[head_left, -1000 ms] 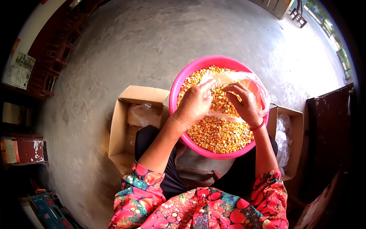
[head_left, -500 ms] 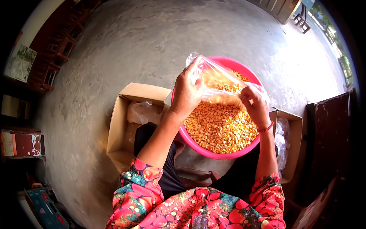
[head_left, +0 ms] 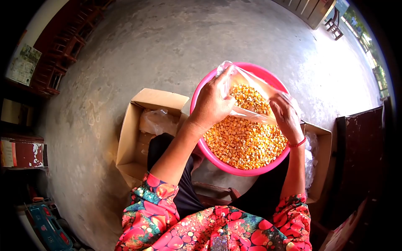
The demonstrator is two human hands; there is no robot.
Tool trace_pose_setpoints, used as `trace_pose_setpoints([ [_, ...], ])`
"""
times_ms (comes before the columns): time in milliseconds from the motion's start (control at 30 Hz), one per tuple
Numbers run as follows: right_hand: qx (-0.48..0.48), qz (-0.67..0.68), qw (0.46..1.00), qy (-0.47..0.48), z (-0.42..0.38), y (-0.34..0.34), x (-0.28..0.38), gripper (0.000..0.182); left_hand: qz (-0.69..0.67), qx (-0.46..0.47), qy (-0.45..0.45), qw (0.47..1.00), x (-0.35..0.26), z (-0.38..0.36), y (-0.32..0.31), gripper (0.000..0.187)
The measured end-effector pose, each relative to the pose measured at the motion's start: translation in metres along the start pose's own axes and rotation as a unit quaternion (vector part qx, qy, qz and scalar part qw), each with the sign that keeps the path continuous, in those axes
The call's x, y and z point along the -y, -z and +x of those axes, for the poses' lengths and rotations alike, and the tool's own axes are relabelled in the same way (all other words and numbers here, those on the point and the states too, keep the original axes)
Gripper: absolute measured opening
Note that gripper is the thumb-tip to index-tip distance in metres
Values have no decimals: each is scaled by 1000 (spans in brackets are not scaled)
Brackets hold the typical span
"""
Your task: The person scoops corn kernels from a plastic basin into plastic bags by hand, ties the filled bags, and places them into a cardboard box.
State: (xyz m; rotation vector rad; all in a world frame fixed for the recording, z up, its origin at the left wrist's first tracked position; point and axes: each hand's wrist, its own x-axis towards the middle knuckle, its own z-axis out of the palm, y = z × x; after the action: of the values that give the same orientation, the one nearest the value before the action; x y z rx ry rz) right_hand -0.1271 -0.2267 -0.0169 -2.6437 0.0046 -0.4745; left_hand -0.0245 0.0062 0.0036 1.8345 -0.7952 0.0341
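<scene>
A clear plastic bag [head_left: 255, 115] is stretched between my two hands above a pink basin [head_left: 222, 164] of yellow corn kernels [head_left: 247, 144]. My left hand [head_left: 212, 102] pinches the bag's left side, over the basin's left rim. On the opposite side, my right hand [head_left: 287, 115], with a red bracelet at the wrist, has its fingers closed on the bag's edge. The bag's mouth is spread wide, and kernels show through and inside it. The basin rests at my lap, between my knees.
An open cardboard box [head_left: 127, 142] holding plastic bags stands left of the basin. Another box [head_left: 321, 161] with clear bags is at the right, beside dark red furniture [head_left: 362, 142]. Wooden chairs [head_left: 63, 62] line the left wall. A teal case [head_left: 48, 228] lies lower left.
Both hands have shifted slightly right, the right one also a little lower. The bag's mouth is opened wider, and more kernels show within it.
</scene>
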Motion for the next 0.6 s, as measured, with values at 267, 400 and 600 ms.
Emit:
trace_pose_setpoints([
  [267,-179,-135,974,-6,7,4,12,54,53,3,-62,997,-11,-4,-10,73],
  [400,-154,2,988,22,4,8,27,7,56,3,-51,997,-3,-6,-12,72],
  [600,222,250,924,186,-16,-37,76,7,70,48,30,996,-10,-4,-5,71],
])
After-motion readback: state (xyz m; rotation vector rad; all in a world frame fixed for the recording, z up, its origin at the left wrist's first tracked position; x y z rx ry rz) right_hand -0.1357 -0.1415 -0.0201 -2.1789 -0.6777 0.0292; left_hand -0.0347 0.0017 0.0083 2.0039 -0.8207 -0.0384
